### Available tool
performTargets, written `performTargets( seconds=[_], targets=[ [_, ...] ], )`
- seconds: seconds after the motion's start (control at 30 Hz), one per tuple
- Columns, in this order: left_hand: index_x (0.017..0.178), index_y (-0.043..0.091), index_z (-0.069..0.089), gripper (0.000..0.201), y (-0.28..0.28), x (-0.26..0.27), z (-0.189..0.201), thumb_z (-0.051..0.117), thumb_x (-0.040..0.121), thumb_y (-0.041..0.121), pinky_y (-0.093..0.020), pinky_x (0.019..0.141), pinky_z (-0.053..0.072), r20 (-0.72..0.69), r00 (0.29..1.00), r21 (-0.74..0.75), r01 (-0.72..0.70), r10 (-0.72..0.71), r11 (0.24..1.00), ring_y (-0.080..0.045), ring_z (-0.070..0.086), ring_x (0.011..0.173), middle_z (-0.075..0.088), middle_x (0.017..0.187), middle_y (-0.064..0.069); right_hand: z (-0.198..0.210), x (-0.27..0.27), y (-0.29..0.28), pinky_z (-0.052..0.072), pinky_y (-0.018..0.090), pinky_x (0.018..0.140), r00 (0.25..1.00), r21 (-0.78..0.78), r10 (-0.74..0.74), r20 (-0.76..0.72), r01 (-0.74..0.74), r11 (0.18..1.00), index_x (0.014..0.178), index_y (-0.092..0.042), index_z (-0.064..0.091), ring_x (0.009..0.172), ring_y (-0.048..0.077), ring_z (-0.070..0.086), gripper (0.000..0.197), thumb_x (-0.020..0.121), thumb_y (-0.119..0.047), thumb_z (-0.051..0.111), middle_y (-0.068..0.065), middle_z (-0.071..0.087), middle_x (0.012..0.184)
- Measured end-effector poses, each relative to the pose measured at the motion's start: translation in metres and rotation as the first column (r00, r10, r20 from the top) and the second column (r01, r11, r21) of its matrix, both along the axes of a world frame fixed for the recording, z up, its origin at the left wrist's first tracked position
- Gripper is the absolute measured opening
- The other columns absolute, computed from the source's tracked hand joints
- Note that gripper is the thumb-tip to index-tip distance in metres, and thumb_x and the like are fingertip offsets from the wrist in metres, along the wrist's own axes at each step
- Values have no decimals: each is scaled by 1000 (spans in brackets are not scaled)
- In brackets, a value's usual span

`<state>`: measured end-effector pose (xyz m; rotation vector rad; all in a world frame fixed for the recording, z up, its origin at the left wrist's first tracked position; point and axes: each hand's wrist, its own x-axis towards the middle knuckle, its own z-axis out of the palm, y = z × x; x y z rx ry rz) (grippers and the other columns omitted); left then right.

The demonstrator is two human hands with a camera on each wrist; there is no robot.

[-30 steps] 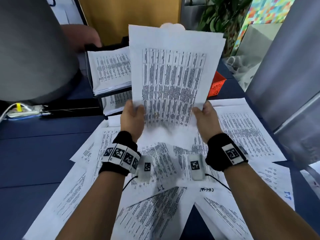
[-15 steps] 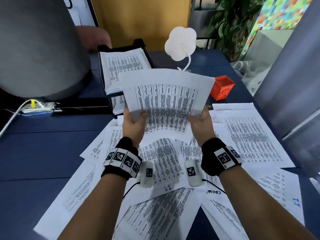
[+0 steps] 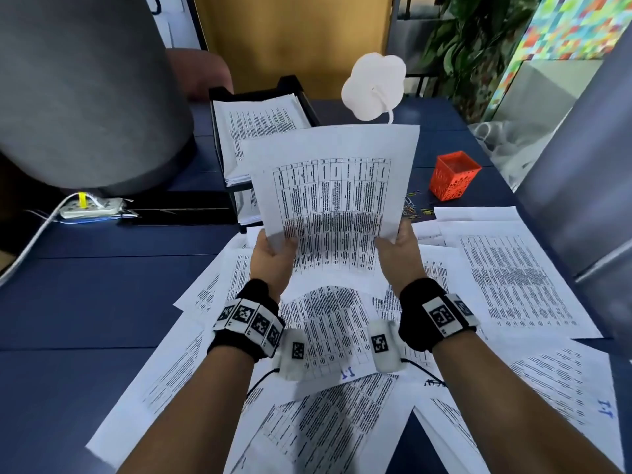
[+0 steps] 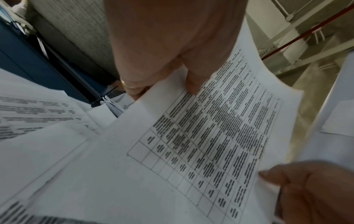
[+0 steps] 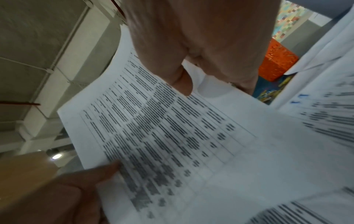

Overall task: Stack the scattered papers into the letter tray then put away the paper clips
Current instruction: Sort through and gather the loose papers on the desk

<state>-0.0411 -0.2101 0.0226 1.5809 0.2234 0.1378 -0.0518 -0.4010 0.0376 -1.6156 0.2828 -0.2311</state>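
Note:
Both hands hold a small bundle of printed sheets (image 3: 333,200) tilted up above the desk, in front of the black letter tray (image 3: 290,84). My left hand (image 3: 273,254) pinches its lower left edge, thumb on top (image 4: 193,84). My right hand (image 3: 398,249) pinches the lower right edge, thumb on the print (image 5: 182,84). The tray's upper tier holds a pile of papers (image 3: 260,131). Many more printed sheets (image 3: 513,275) lie scattered on the blue desk (image 3: 102,302). Coloured paper clips (image 3: 415,208) lie loose beside an orange mesh cup (image 3: 453,176).
A large grey cylinder (image 3: 85,90) stands at the back left with a white power strip (image 3: 92,206) and cable at its foot. A white flower-shaped lamp (image 3: 374,85) rises behind the held sheets. A grey panel (image 3: 581,165) borders the desk on the right.
The held sheets have come down from upright in front of the view to a lower tilt, uncovering the tray, the lamp and the orange cup. Both hands keep the same grip.

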Motion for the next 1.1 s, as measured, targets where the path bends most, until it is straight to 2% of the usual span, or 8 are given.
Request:
performTargets(
  seconds=[0.1,0.27,0.5,0.6,0.7,0.77,0.9,1.1],
  targets=[
    [112,6,60,22,6,5,-4,58,93,18,-10,61,44,-48,999,25,-2,3,1000,3,57,78,64,86,9,-18,1,-2,45,25,67,994,-109,6,-111,-18,994,107,-16,48,83,21,56,29,86,3,47,2,61,94],
    [92,16,59,4,24,19,9,57,93,12,-21,64,47,-40,999,-10,-34,34,999,-10,54,70,61,82,3,-50,1,-5,42,38,93,905,-258,79,-418,-202,945,125,1,46,108,21,51,47,88,-25,57,11,53,122],
    [108,15,53,19,49,47,23,60,91,11,-24,76,50,-30,997,-17,-75,74,997,-11,58,78,62,87,5,-43,3,15,48,26,51,895,109,236,-379,-209,972,101,-15,55,62,20,63,16,98,-6,42,7,60,93],
    [111,16,42,26,56,52,24,59,92,11,-13,63,47,-48,997,88,-62,67,994,-4,54,76,56,89,8,-37,22,25,45,26,52,919,118,209,-335,-179,977,93,-12,53,57,17,59,17,97,-2,40,9,58,77],
    [117,9,38,35,65,56,16,59,91,18,-29,70,52,-176,983,264,3,45,965,-19,59,88,57,101,-4,-30,43,33,43,28,55,933,178,187,-309,-136,975,86,-11,48,59,19,59,17,97,-1,41,10,55,72],
    [125,7,36,41,69,58,9,56,92,19,-41,79,55,-248,969,343,87,1,935,-28,61,96,56,114,-14,-26,59,39,45,26,54,939,223,194,-285,-132,966,91,-9,48,58,16,61,12,97,-2,41,11,57,78],
    [120,7,38,30,76,60,0,51,95,17,-34,65,55,-279,956,412,207,-93,887,-19,67,81,60,112,-12,-15,93,50,46,23,48,957,281,156,-243,-85,956,109,-8,46,53,12,62,14,96,-1,44,17,60,92],
    [132,13,37,49,92,64,-25,60,91,26,-32,76,48,-429,894,471,344,-130,812,-27,59,96,58,116,-9,5,142,70,44,21,43,979,287,96,-182,-40,957,95,-7,52,50,11,61,11,95,1,44,14,61,92]
  ],
)
